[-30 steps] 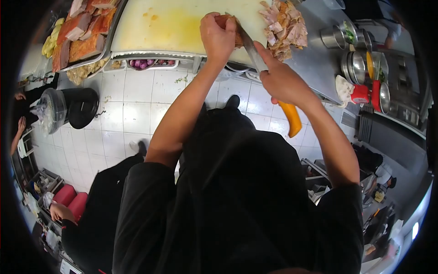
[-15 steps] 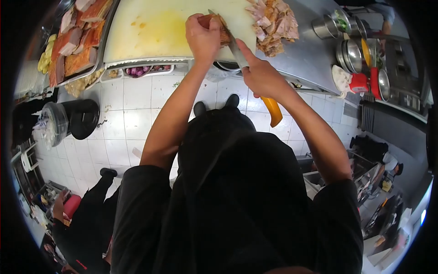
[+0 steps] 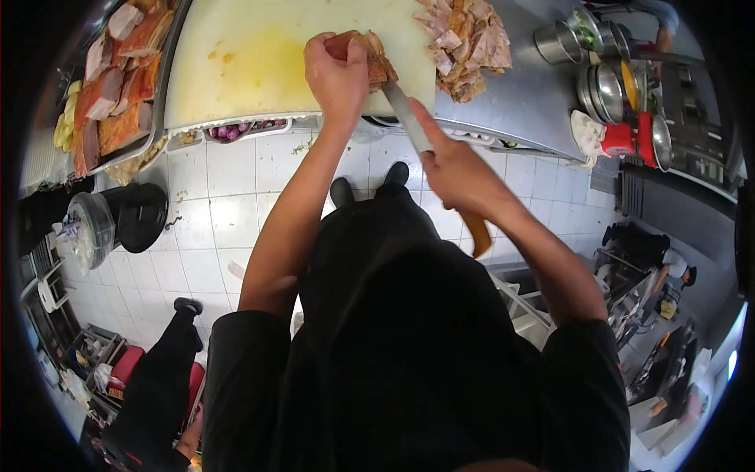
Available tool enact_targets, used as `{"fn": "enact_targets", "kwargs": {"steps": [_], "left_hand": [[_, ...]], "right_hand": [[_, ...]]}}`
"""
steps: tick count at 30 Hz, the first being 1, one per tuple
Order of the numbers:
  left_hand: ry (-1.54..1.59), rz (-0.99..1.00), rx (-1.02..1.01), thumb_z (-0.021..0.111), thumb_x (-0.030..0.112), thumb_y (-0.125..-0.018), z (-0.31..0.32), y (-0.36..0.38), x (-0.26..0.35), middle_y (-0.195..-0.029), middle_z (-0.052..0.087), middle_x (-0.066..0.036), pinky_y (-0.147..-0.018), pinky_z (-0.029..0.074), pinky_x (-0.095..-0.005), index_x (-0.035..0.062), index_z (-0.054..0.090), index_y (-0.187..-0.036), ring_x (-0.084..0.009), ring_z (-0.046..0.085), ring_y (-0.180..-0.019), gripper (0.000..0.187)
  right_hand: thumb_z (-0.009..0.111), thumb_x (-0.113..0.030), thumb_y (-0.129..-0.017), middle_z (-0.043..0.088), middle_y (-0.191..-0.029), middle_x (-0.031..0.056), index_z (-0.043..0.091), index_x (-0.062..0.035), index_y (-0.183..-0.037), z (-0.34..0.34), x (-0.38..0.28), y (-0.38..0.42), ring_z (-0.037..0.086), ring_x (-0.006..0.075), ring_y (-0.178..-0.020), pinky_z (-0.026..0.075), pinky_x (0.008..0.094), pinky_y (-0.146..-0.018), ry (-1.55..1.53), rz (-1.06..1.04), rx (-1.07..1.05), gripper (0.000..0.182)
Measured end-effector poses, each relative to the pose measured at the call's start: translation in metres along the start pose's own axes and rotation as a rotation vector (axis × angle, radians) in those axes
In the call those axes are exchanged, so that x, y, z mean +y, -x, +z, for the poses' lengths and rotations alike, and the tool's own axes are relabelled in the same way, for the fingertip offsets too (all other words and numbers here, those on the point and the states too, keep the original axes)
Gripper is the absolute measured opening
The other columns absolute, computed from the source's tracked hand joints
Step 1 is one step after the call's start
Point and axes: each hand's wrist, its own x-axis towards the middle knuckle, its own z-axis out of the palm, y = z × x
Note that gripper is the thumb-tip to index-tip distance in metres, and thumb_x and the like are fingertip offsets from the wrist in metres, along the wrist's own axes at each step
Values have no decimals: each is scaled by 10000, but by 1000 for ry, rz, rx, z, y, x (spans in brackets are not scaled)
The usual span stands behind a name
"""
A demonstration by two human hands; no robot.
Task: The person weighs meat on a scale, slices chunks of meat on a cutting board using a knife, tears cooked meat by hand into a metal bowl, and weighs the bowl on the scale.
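Note:
My left hand (image 3: 336, 79) grips a chunk of brown roasted meat (image 3: 377, 64) near the front edge of the cutting board (image 3: 252, 71). My right hand (image 3: 460, 169) is closed round the yellow handle of a knife (image 3: 407, 116), with the index finger laid along the blade. The blade points up and to the left, and its tip end is at the right side of the meat; whether it touches is hard to tell. A heap of sliced meat (image 3: 468, 47) lies at the board's right edge.
On the left, a metal tray (image 3: 167, 79) holds several big pieces of roast meat. Metal pots (image 3: 558, 41) and bowls stand at the right, near red-handled items (image 3: 619, 141). Below the counter sits a bin of purple onions (image 3: 228, 131). Another person (image 3: 153, 385) is behind on the left.
The knife has slid back toward me and down, its blade drawn off the far side of the meat. My left hand still holds the meat. The view has shifted slightly.

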Motion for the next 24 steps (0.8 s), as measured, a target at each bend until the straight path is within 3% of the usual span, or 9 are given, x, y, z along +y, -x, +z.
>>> {"fn": "enact_targets", "kwargs": {"steps": [5,9,10,13,14,17,20,23,24], "left_hand": [[20,-36,-29,666,175,-790,-6,-7,1,-978,601,-204,-829,474,-400,-36,552,-1032,-328,598,-896,340],[-44,-11,-66,669,186,-797,-7,-10,-6,-976,607,-210,-827,477,-389,-42,561,-1024,-323,602,-897,340],[-29,-22,-86,663,197,-805,-9,-12,-7,-985,609,-208,-835,476,-384,-44,563,-1031,-327,602,-905,345],[-63,-36,-134,669,233,-816,-15,-16,-3,-958,616,-198,-836,478,-377,-45,560,-1051,-330,606,-884,380],[-49,-64,-214,675,305,-821,-17,-19,-1,-1052,579,-209,-869,465,-403,-48,565,-1087,-335,568,-981,456],[-466,175,-147,715,409,-769,-17,-17,13,-1168,492,-251,-910,441,-435,-61,488,-1213,-348,488,-1101,686],[-761,32,-347,760,441,-688,-15,-6,62,-1242,405,-294,-937,420,-462,-89,351,-1319,-367,408,-1179,920],[-841,-48,-491,779,394,-639,-13,-12,53,-1214,425,-299,-949,420,-443,-104,247,-1360,-379,435,-1143,1025],[-806,-50,-468,772,372,-639,-16,-13,50,-1190,455,-290,-939,431,-435,-106,271,-1349,-378,465,-1112,992]], "right_hand": [[408,-85,-919,611,-686,195,83,-261,-1505,22,9,-26,582,260,-482,510,413,-565,-49,-42,93,692],[415,-79,-908,611,-673,183,90,-279,-1503,3,3,-2,580,253,-480,523,385,-560,-102,45,-32,706],[412,-69,-899,615,-684,180,112,-280,-1503,13,18,-1,581,246,-485,516,382,-553,-52,-47,53,706],[416,-74,-895,623,-708,182,143,-283,-1501,12,36,-6,577,239,-479,517,377,-535,-35,-67,89,696],[416,-83,-892,628,-728,188,178,-284,-1496,10,43,-18,576,233,-487,524,367,-523,-50,-80,135,680],[420,-85,-884,624,-734,194,195,-284,-1494,-20,40,-36,581,227,-503,520,355,-513,-117,-3,265,679],[429,-91,-878,641,-807,186,205,-289,-1492,-47,27,-27,586,210,-530,514,342,-501,-221,33,276,683],[452,-111,-880,623,-822,135,202,-288,-1497,-62,16,3,551,171,-516,499,314,-474,-364,-8,404,689],[459,-115,-879,630,-868,139,208,-276,-1497,-65,21,10,558,169,-524,499,317,-478,-387,13,406,687]]}}
